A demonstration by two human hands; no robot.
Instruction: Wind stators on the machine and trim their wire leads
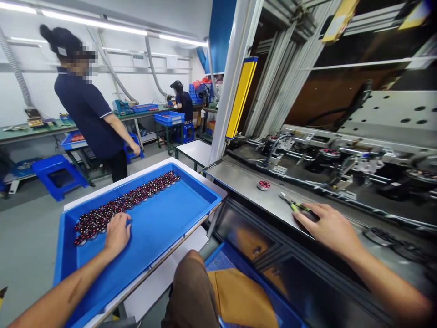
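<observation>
My left hand [118, 233] is over the blue tray [164, 209], its curled fingers at the near side of rows of small round black, red and silver parts [133, 197]. Whether it grips one of them is hidden. On the right, my right hand [322, 223] has its fingers round the dark and green handles of a pair of pliers [296, 205], whose metal tip points left over the metal ledge [239, 177]. A single round red and silver part [263, 185] lies on that ledge, beyond the pliers' tip.
Machinery with rods and fixtures [327, 159] runs behind the ledge, beside a yellow upright bar [242, 98]. More round parts [380, 236] lie at the right. A person [85, 109] stands beyond the tray near a blue stool [59, 175]; another [184, 105] is at a far bench.
</observation>
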